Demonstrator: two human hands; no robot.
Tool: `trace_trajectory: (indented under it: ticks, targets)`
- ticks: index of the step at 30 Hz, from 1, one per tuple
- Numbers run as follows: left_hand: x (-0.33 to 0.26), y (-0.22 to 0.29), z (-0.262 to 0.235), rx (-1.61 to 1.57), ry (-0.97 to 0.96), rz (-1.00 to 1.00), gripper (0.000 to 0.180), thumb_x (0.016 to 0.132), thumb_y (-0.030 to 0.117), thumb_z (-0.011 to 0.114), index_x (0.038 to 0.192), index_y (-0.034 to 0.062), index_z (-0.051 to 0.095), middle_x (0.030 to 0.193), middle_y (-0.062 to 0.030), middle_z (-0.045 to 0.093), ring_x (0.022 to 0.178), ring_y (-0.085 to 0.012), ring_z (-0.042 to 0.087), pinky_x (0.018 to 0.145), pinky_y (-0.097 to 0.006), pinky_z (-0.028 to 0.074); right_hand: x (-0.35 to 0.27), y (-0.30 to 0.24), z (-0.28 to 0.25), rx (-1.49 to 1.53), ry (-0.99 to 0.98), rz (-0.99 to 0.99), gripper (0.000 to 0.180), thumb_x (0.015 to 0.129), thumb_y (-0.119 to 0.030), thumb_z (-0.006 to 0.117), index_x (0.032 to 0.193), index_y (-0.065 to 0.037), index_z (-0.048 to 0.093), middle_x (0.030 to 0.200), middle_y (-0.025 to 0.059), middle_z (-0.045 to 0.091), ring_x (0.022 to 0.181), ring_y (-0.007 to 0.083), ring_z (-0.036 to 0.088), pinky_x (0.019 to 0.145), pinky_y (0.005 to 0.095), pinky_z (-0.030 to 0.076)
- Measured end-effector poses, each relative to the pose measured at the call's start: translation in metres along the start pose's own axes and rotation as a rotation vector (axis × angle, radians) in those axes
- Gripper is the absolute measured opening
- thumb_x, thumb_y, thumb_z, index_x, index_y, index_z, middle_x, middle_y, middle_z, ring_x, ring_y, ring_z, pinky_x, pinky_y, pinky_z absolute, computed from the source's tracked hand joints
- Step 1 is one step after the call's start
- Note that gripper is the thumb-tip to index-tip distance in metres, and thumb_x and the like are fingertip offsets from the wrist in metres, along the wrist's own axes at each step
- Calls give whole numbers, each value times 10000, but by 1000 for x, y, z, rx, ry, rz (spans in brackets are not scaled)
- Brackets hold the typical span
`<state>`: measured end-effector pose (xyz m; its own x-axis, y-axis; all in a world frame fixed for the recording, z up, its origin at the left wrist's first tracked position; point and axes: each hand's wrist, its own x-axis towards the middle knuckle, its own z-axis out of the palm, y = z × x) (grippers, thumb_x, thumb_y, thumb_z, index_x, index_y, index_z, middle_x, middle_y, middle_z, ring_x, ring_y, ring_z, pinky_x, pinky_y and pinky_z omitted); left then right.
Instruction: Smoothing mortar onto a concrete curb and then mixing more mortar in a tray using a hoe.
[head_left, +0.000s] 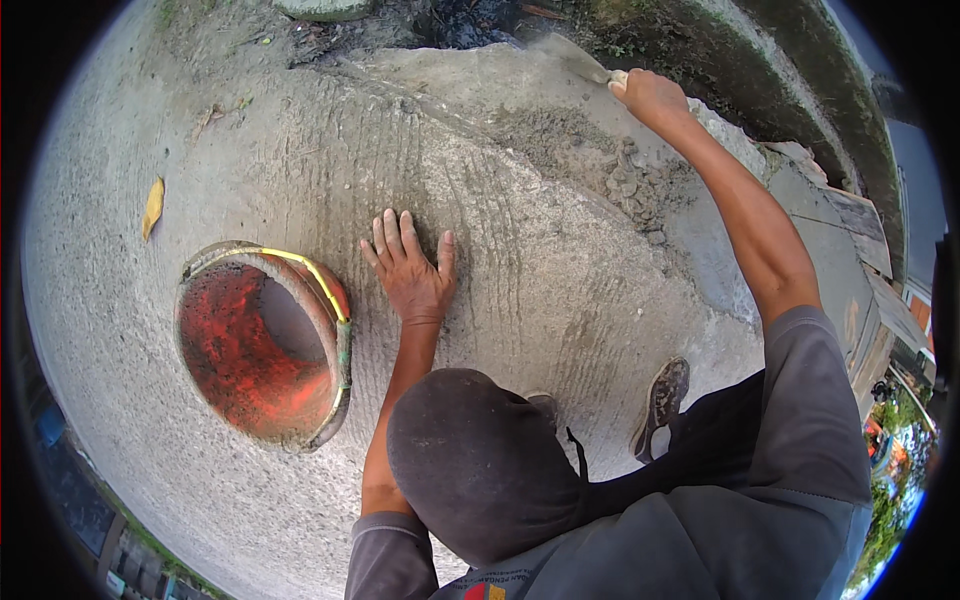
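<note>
My left hand (410,268) lies flat with fingers spread on the rough grey concrete floor (560,290), just right of an orange bucket (262,345). My right hand (648,95) reaches far forward and grips the handle of a trowel (572,56). The trowel's blade rests on a patch of wet grey mortar (480,80) at the far edge of the slab. My dark cap and grey sleeves fill the lower middle of the view.
The orange bucket has a yellow-green rim and looks smeared with cement inside. A yellow leaf (152,207) lies far left. Loose mortar lumps (630,185) sit under my right arm. My shoe (660,405) stands on the slab. Wooden boards (860,230) lie at right.
</note>
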<state>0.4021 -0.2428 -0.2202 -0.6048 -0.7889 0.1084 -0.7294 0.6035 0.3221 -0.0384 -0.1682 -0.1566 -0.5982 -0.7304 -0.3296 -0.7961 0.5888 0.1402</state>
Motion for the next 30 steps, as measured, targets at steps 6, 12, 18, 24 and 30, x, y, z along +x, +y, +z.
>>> trace_trajectory:
  ticks: [6,12,18,24,30]
  targets:
    - [-7,-22,-7,31,-17,-20,638,990,495,512,1430,35,456,1519,-186,400,1473,-351,274,1226,-558,108,-64,-124,-17,86,-106,-299,486,982,-490,524,1070,-28,641,848,177,730,836,341,726,733,492,572]
    - [-4,-3,-7,27,-22,10,644,988,499,517,1436,40,451,1527,-182,393,1474,-351,274,1224,-559,117,-18,39,-1,30,-53,36,490,972,-489,538,1102,-31,653,908,200,735,850,351,725,735,489,571]
    - [-9,-21,-5,52,6,6,638,991,494,516,1427,30,463,1513,-180,412,1466,-353,291,1220,-560,127,-67,-43,10,8,-41,-167,453,964,-457,578,1074,-23,648,881,189,730,820,352,721,724,477,572]
    - [-6,-9,-2,62,1,21,656,985,509,515,1426,26,462,1520,-192,399,1471,-357,281,1222,-573,125,-47,61,15,55,14,93,503,974,-497,538,1084,-11,612,888,182,728,819,363,717,713,489,562]
    - [-7,-15,-4,54,8,13,653,985,508,517,1419,23,468,1509,-197,410,1465,-360,291,1218,-578,131,-77,21,32,-73,-118,-159,515,979,-502,519,1130,-21,628,911,206,725,830,358,717,726,485,563]
